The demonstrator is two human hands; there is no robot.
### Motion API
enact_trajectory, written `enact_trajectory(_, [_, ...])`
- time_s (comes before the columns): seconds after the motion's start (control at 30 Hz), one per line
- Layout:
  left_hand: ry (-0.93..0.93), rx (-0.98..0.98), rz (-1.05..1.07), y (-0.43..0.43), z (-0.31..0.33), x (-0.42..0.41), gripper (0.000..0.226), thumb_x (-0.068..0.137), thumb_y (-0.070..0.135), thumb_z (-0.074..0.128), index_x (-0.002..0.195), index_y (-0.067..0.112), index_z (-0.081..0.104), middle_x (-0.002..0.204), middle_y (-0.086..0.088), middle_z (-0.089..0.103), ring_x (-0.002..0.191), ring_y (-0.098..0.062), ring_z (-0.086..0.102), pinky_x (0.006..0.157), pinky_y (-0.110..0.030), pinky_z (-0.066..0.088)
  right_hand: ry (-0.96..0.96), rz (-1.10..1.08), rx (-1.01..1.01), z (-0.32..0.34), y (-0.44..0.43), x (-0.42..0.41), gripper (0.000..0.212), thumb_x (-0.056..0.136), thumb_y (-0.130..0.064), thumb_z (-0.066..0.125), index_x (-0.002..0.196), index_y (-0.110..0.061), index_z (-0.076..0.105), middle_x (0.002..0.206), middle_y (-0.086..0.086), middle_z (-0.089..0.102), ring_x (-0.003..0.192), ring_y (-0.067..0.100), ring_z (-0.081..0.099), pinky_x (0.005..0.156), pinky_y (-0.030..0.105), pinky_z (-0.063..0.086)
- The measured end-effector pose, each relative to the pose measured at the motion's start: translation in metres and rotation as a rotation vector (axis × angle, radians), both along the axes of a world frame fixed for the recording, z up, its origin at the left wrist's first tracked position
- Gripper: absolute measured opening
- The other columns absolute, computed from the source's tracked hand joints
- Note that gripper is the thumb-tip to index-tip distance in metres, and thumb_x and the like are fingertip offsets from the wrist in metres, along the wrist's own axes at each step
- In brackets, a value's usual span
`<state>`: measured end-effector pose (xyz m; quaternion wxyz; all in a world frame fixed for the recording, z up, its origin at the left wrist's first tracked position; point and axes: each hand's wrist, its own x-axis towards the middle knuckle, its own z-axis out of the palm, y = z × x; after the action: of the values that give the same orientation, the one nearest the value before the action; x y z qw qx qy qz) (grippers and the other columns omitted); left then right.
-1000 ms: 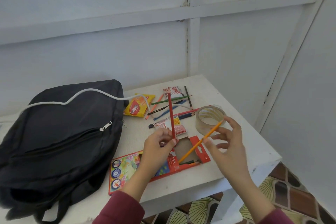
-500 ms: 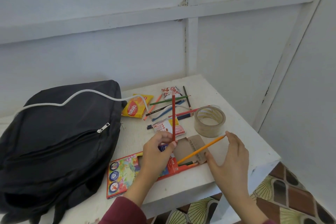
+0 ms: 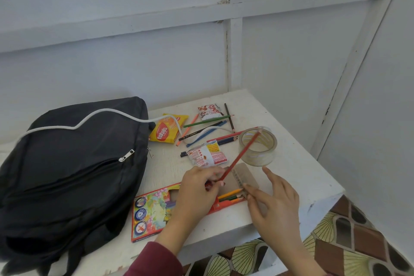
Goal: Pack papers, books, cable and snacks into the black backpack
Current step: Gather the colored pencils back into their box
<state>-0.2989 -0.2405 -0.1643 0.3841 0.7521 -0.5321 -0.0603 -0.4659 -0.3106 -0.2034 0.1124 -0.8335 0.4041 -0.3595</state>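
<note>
From my remote feed: the black backpack (image 3: 67,163) lies left with a white cable (image 3: 94,116) across it; my left hand (image 3: 197,188) grips a red pencil (image 3: 240,157); my right hand (image 3: 275,204), fingers spread, steadies the pencil box (image 3: 154,210).

Table (image 3: 298,177): white, set into pale wall corner | Tape roll (image 3: 258,146): clear, stood on its rim near table's right edge | Loose coloured pencils (image 3: 207,129): scattered toward far edge | Pencil box (image 3: 156,213): colourful, flap open, flat along near edge | Floor (image 3: 349,237): patterned tiles beyond near-right corner.
</note>
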Motion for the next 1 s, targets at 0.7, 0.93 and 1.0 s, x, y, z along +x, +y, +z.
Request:
enact_trajectory(0.7, [-0.493, 0.021, -0.049, 0.008, -0.005, 0.000, 0.025, 0.079, 0.036, 0.052, 0.071, 0.020, 0.070, 0.101, 0.002, 0.068, 0.103, -0.020, 0.055, 0.090, -0.027, 0.032, -0.037, -0.031, 0.020, -0.003, 0.001, 0.002, 0.032, 0.080, -0.039, 0.046, 0.095, -0.037, 0.074, 0.129, 0.009, 0.055, 0.116, 0.026, 0.044, 0.097, 0.034, 0.027])
enact_trajectory(0.93, [-0.457, 0.036, -0.181, 0.010, -0.007, -0.003, 0.031, 0.084, 0.038, 0.049, 0.093, 0.023, 0.075, 0.116, 0.000, 0.065, 0.113, -0.013, 0.044, 0.098, -0.025, 0.028, -0.064, -0.014, 0.022, -0.001, 0.001, 0.001, 0.032, 0.081, -0.038, 0.046, 0.097, -0.034, 0.073, 0.131, 0.012, 0.053, 0.115, 0.030, 0.048, 0.096, 0.037, 0.032])
enact_trajectory(1.0, [-0.459, 0.014, -0.176, 0.012, -0.007, -0.002, 0.029, 0.084, 0.033, 0.050, 0.081, 0.019, 0.075, 0.109, 0.000, 0.067, 0.110, -0.012, 0.045, 0.097, -0.022, 0.028, -0.065, -0.014, 0.025, 0.000, 0.001, 0.002, 0.033, 0.081, -0.038, 0.045, 0.099, -0.035, 0.072, 0.131, 0.012, 0.052, 0.115, 0.029, 0.046, 0.096, 0.041, 0.036])
